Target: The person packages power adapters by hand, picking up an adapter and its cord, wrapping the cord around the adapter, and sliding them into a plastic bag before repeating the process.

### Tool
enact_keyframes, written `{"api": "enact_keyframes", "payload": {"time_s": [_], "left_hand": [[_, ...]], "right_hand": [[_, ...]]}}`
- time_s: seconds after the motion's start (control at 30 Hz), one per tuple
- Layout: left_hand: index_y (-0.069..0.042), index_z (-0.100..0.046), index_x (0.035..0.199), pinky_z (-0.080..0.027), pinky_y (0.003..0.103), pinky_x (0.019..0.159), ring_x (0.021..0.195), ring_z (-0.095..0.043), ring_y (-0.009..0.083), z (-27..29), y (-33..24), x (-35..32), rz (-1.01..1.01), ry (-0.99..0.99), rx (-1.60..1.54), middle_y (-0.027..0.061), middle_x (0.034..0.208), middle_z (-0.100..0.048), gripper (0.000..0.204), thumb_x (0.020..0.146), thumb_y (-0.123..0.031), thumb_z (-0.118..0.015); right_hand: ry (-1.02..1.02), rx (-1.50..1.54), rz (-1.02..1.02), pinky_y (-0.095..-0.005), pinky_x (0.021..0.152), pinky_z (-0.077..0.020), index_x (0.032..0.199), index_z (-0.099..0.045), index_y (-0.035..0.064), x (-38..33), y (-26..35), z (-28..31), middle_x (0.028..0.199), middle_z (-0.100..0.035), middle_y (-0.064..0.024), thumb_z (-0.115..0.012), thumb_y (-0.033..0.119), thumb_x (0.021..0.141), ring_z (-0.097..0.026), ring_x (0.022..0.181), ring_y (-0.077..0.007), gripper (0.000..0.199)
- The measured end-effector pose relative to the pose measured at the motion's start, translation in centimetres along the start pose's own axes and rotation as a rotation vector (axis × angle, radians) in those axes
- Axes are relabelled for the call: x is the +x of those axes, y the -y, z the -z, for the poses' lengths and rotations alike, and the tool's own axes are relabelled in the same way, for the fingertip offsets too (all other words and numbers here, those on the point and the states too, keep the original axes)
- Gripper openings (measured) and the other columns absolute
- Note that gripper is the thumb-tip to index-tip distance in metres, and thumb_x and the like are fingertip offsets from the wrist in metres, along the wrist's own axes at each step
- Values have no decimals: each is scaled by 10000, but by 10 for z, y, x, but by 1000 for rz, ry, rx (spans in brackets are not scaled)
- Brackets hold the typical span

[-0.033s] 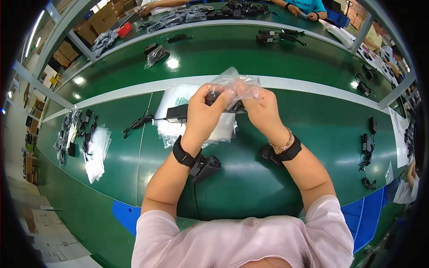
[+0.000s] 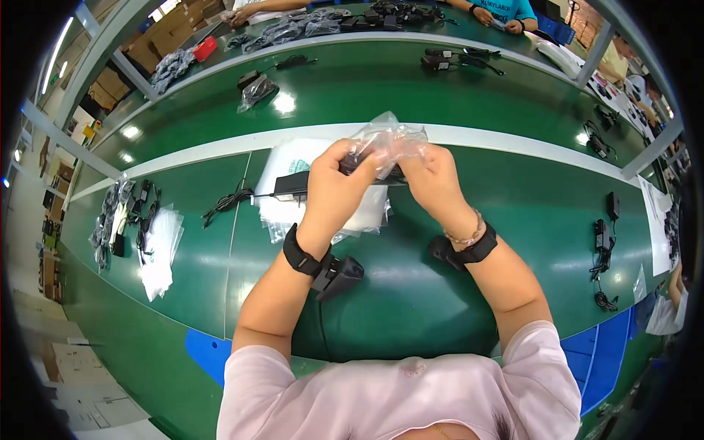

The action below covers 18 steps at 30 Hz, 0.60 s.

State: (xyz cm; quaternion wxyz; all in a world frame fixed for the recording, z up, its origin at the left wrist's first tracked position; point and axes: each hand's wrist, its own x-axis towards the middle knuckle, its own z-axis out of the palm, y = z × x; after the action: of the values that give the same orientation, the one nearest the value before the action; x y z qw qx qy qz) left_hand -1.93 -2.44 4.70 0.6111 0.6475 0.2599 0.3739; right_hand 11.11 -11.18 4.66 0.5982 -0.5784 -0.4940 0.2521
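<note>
Two bare hands raised together over mid-table in the head view: left hand (image 2: 334, 187) and right hand (image 2: 433, 183), both closed in a pinch on a crumpled clear plastic bag (image 2: 389, 139). Fingers curled tight, thumbs on top, dark black plastic adapter block (image 2: 359, 165) partly inside the bag between the two grips. Held clear of the table, probably so the bag mouth stays spread while the block sits in it. Black wrist straps on both forearms, small black unit (image 2: 339, 275) hanging off the left one.

Directly below the hands, flat stack of clear plastic bags (image 2: 293, 213), kept close for easy reach. On it, second black adapter with coiled black cord (image 2: 253, 194) trailing left.

Surface: long green matte workbench (image 2: 411, 293), white strip along its far edge, glare spots from overhead lights. Pile of black corded adapters (image 2: 121, 213) far left beside loose white-clear sleeves (image 2: 161, 249). More black adapters (image 2: 605, 242) at right edge. Blue patch at near edge.

Room: second green bench beyond, bagged parts on it, other people's arms at top edge, cardboard boxes top left, grey metal frame posts.
</note>
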Motion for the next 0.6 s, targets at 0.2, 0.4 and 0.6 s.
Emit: {"api": "enact_keyframes", "payload": {"time_s": [0.2,0.4,0.6], "left_hand": [[5,-644,828,-433,232,660,762,-529,80,6,13,4,-18,42,25,50,855,-612,167,797,-159,-643],[17,-636,810,-427,232,700,774,-545,107,-2,10,1,-205,-7,-110,44,833,-603,160,818,-142,-618],[18,-634,831,-432,245,716,784,-546,114,1,11,-3,-78,-32,-359,48,912,-576,137,810,-117,-626]], "right_hand": [[80,36,0,-241,696,-450,981,-614,-31,0,-9,-5,904,-612,-25,-530,161,886,-518,811,-58,229],[62,695,-232,-281,721,-475,1009,-592,-22,9,3,4,963,-616,-58,-497,217,902,-574,863,-129,279],[61,810,-544,-290,742,-489,997,-598,-24,6,6,4,968,-622,-74,-502,195,889,-600,848,-154,262]]}}
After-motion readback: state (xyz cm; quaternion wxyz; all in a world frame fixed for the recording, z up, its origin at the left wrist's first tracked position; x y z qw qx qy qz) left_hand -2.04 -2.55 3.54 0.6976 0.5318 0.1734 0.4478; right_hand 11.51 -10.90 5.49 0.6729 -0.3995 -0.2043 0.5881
